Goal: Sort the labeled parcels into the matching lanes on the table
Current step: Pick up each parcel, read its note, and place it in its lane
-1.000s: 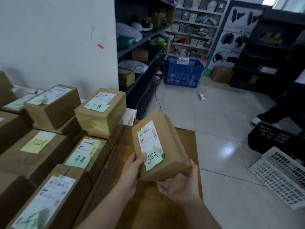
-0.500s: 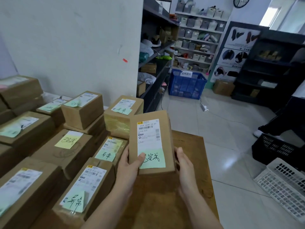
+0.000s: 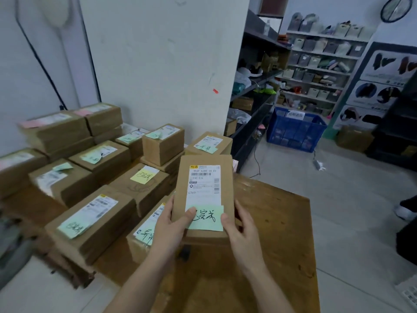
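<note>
While label-up, parcel between fingers.

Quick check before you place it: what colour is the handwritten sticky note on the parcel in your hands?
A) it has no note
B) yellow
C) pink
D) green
D: the parcel, gripped by the left hand and the right hand, carries a light green sticky note just below its white shipping label.
</note>
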A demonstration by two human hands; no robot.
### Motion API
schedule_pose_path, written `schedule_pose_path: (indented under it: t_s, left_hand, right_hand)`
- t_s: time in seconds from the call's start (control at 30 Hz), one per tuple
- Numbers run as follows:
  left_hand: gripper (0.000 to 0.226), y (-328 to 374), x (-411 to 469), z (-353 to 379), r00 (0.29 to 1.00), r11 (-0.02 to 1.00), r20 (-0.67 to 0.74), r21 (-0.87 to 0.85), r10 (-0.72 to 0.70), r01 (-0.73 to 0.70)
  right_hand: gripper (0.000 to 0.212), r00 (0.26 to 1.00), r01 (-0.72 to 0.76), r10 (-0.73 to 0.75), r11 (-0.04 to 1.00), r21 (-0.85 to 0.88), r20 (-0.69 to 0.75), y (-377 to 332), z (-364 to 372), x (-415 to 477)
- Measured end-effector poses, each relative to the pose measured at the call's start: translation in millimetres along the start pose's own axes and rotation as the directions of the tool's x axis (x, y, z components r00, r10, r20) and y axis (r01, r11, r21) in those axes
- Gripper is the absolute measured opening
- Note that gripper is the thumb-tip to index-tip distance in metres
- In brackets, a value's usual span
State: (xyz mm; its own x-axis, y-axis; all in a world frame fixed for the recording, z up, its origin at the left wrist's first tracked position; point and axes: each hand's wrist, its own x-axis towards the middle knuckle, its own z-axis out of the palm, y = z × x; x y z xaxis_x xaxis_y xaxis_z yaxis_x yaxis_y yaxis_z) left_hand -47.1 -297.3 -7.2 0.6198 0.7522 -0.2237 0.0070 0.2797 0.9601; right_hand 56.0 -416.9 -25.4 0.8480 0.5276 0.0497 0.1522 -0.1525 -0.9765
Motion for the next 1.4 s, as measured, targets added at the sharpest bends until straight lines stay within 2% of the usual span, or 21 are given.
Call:
schedule_pose_path:
  t_s: [0.17,0.3,0.57,0.83,1.0,1.2,1.4]
  left_hand:
    - [0.062,12,-13,-31,0.997,0.994,-0.075,0.105,0.031,-0.023]
    - [0.051,22,-10,-62,0.994,0.992,-0.111,0.126,0.008,0.006]
    - [0.060,47,21,-133,0.990,0.985,-0.131,0.174,0.044,-0.020]
    - [0.055,74,89,-210,0.998,0.974,-0.025,0.220,0.053,-0.046]
    - [0.041,89,127,-244,0.995,0.964,0.076,0.253,0.067,-0.084]
    - [0.051,96,171,-252,0.994,0.947,0.082,0.309,0.068,-0.090]
    - [0.047,93,210,-243,0.996,0.919,0.085,0.389,0.039,-0.070]
  right_hand:
    - [0.059,0.999,0.016,-0.016,1.000,0.003,0.050,-14,26,-16]
    - [0.058,0.997,0.024,-0.024,1.000,0.006,0.076,-29,53,-20]
    - [0.047,0.994,0.032,-0.036,0.999,0.035,0.102,-57,124,-14]
    - [0.048,1.000,-0.020,0.021,0.995,0.095,-0.013,-73,222,2]
    - [0.053,0.996,-0.062,0.068,0.994,0.094,-0.064,-78,263,19]
    - [0.058,0.992,-0.079,0.081,0.997,0.019,-0.098,-80,285,51]
    - [0.063,0.985,-0.120,0.116,0.993,-0.023,-0.124,-62,294,90]
